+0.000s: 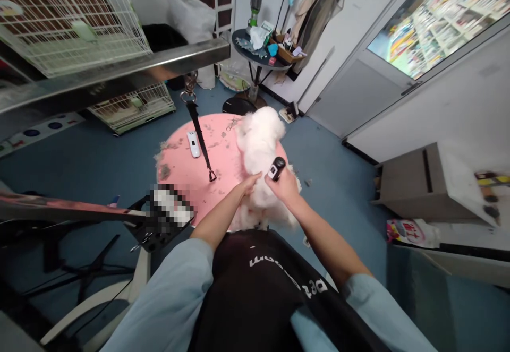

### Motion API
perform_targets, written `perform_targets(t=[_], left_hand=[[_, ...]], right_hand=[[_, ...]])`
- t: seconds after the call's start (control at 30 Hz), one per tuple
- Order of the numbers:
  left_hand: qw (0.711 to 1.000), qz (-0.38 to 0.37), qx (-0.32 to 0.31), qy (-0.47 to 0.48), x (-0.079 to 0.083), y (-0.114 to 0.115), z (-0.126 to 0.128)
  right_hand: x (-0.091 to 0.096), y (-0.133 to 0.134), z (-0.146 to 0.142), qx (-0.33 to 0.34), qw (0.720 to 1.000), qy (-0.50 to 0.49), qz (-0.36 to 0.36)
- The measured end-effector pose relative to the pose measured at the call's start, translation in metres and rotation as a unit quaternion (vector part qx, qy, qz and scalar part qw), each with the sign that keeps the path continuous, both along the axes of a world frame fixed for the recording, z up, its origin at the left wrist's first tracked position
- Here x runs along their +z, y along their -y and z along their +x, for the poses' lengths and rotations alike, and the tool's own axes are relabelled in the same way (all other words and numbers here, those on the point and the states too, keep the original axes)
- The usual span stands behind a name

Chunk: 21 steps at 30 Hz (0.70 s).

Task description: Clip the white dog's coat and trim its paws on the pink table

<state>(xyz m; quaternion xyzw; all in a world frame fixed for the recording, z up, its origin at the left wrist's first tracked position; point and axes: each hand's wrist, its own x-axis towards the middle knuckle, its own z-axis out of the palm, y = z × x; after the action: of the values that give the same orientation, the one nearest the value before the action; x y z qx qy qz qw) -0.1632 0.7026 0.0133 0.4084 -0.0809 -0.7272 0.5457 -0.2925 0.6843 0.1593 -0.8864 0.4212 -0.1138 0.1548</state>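
Observation:
A small white fluffy dog (258, 150) stands on a round pink grooming table (181, 169), its rear towards me. My right hand (283, 185) is closed round a black hair clipper (275, 168) held against the dog's back. My left hand (250, 183) lies on the dog's fur beside it, fingers stretched out flat. A second, white clipper (193, 144) lies on the table to the left. A black leash strap (201, 139) hangs from a metal overhead arm (119, 76) down onto the table. Clumps of cut fur lie scattered on the pink top.
White wire cages (75, 23) stand at the back left. A small round side table (258, 54) with grooming items is behind the pink table. A grey cabinet (418, 182) sits at the right by a door. A black stand and chair base (99, 267) are at my left.

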Motion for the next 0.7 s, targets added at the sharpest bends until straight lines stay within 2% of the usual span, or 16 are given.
perform_targets(t=[0.07,0.17,0.23,0.3,0.37,0.43,0.5,0.6,0.7], left_hand=[[1.000,0.016,-0.007,0.000,0.006,-0.002,0.002],[1.000,0.019,-0.009,-0.005,0.015,-0.007,0.001],[1.000,0.016,-0.001,-0.007,0.019,-0.012,-0.002],[1.000,0.007,0.014,0.002,0.019,-0.015,-0.006],[0.999,-0.011,0.020,0.023,0.017,-0.014,-0.009],[0.998,-0.034,0.018,0.047,0.012,-0.011,-0.011],[0.995,-0.056,0.025,0.074,0.006,-0.006,-0.012],[0.992,-0.052,0.041,0.105,0.000,-0.001,-0.012],[0.994,-0.030,0.034,0.099,-0.002,-0.001,-0.012]], right_hand=[[-0.014,-0.009,0.005,0.036,0.998,-0.032,0.031],[-0.035,-0.032,-0.008,0.131,0.986,-0.045,0.090],[-0.035,-0.038,-0.026,0.159,0.981,-0.022,0.104],[-0.023,-0.028,-0.041,0.135,0.986,0.035,0.092],[-0.007,-0.008,-0.048,0.069,0.986,0.141,0.056],[0.002,0.007,-0.049,0.046,0.985,0.155,0.060],[-0.001,0.010,-0.048,0.063,0.988,0.112,0.091],[-0.022,-0.008,-0.051,0.103,0.985,0.047,0.126],[-0.036,-0.024,-0.063,0.152,0.976,0.057,0.147]])
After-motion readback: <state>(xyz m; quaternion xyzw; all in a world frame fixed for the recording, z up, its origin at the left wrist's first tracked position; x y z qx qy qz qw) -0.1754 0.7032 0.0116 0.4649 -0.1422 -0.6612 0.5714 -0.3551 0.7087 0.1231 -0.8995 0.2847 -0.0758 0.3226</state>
